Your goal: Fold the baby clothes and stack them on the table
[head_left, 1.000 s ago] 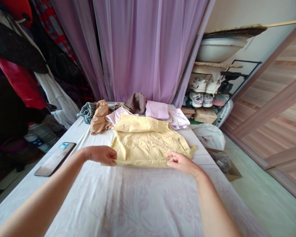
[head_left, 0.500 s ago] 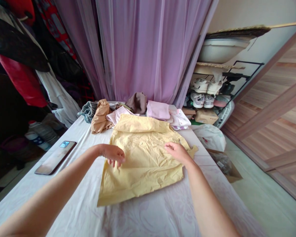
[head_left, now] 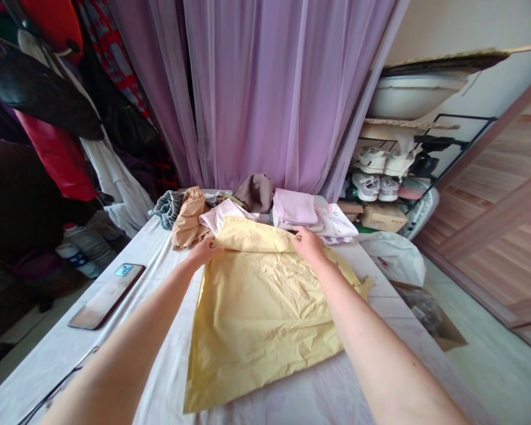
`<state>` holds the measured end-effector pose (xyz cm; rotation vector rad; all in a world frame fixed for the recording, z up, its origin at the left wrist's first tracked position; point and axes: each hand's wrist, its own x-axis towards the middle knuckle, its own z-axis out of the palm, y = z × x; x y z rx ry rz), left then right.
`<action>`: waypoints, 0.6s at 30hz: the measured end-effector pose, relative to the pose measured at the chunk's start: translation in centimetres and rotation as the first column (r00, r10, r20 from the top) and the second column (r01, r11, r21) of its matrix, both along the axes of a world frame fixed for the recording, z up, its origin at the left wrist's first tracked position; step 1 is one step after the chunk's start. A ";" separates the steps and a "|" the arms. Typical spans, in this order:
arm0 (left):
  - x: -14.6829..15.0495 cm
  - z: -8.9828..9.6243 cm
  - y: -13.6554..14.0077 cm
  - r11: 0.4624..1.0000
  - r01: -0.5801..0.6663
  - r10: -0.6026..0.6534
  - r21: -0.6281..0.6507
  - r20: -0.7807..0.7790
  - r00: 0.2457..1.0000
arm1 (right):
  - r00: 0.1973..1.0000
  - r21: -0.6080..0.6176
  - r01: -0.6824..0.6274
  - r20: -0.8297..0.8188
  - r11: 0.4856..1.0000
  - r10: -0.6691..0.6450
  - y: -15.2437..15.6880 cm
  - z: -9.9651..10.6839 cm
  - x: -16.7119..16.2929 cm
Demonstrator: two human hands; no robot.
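Note:
A creased yellow garment with a small button lies spread on the cloth-covered table. Its far end is folded over into a thick band. My left hand is closed at the left end of that band, its fingertips partly hidden by the fabric. At the band's right end, my right hand pinches the cloth between thumb and fingers. Just beyond the garment are a folded lilac cloth and a pale pink cloth.
A phone lies on the table's left side. Along the back edge are a tan garment, a striped bunched garment and a dark brown cloth. A purple curtain hangs behind. An open cardboard box stands at the right.
Both hands have moved away from me, from above the garment's middle to the two ends of its folded band, and have closed on it. The view has tilted slightly.

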<state>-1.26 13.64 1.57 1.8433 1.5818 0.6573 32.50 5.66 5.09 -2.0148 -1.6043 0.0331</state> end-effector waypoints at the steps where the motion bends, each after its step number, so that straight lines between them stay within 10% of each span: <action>1: 0.2 0.1 0.3 1.000 -0.012 0.012 -0.004 0.014 1.000 | 1.000 -0.018 -0.005 0.013 1.000 0.005 -0.1 0.1 -0.1; 9: 1.5 1.8 -0.8 0.996 0.037 -0.021 -0.080 0.186 0.982 | 0.979 0.117 0.021 -0.205 0.993 0.003 -2.2 3.7 1.2; 13: 1.7 3.0 -2.6 0.949 0.224 -0.084 -0.223 0.506 0.859 | 0.897 0.088 0.007 -0.441 0.996 0.032 -2.6 5.0 1.3; 18: 0.9 8.3 -2.3 0.965 0.194 -0.023 -0.176 0.681 0.732 | 0.798 0.314 0.052 -0.584 0.948 0.149 -1.6 8.2 1.5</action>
